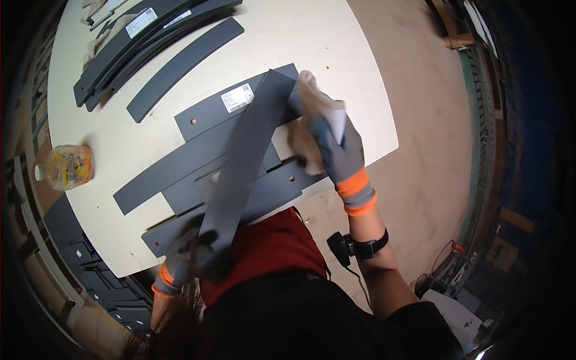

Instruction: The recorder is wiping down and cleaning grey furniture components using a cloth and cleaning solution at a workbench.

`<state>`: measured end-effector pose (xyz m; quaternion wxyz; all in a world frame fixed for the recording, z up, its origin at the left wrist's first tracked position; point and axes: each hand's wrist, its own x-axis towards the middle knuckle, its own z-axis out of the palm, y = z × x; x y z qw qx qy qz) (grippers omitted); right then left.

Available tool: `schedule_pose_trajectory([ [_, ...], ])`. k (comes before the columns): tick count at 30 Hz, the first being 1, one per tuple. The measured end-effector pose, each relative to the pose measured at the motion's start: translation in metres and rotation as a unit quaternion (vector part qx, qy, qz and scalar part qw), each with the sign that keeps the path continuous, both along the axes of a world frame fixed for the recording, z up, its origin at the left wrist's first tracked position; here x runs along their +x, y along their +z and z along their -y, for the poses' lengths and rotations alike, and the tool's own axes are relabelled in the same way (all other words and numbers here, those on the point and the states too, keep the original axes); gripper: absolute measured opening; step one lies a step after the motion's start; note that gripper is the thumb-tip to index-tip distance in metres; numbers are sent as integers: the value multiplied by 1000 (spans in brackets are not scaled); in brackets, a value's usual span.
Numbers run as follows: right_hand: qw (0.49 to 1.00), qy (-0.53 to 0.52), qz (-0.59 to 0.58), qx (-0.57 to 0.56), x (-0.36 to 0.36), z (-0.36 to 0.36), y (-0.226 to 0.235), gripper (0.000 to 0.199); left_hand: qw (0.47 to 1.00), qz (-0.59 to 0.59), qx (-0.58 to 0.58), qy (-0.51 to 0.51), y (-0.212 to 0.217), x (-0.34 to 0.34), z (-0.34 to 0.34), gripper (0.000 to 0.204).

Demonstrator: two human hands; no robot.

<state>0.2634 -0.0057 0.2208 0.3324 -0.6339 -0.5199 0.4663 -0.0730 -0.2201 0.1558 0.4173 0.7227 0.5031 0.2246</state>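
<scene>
black shirt (pixel 288 318): nearest my camera, just off the near side of the white table (pixel 336 42), with red clothing (pixel 270 246) ahead of it.
left hand (pixel 187 257): gloved; through the blur i read it as closed round the low end of a long board (pixel 240 165), by the table's near edge.
long board: dark grey and flat, slanting over the table's near half above other grey boards (pixel 162 171); i cannot tell whether its far end touches them.
right hand (pixel 341 147): gloved, fingers curled round a tan cloth (pixel 313 96) near the table's right edge; blur hides the fingertips from me.
handling: i judge the long board stiff, fairly weighty and slightly slick, its face easy to scuff; the cloth seems soft and light.
holding spot: i'd favour its long edges or an end, well squeezed, since the free end could dip.
bottle (pixel 75 168): at the table's left edge.
curved pieces (pixel 141 57): stacked at the table's far left.
</scene>
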Motion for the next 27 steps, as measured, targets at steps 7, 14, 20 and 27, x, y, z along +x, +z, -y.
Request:
schedule_pose_trajectory([
  [7,922,289,249,66,-57,64,-28,51,812,236,-456,276,34,46,-22,22],
  [14,943,119,304,68,-43,0,-58,45,851,216,-424,221,41,49,-26,24],
  [20,971,117,208,25,-55,55,-57,38,824,255,-427,271,46,55,-25,23],
  [27,947,142,287,-28,-30,-11,-54,25,792,290,-483,236,49,51,-30,25],
])
